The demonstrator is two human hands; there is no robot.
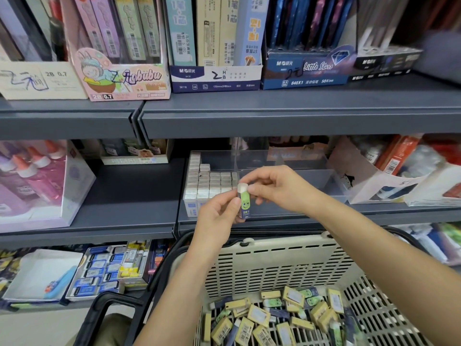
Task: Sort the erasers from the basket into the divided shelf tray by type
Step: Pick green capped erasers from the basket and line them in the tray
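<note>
The left hand point(219, 216) pinches the eraser point(245, 204) by its green wrapper and the right hand point(277, 188) by its white tip, above the basket point(274, 258), facing the tray point(294, 156), probably to judge its type

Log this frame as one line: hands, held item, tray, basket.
left hand: grips green-sleeved eraser | right hand: pinches its white end | tray: left compartment holds white erasers | basket: holds mixed erasers

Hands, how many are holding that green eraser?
2. The left hand grips the eraser low down; the right hand pinches its white top. No other hand shows.
</note>
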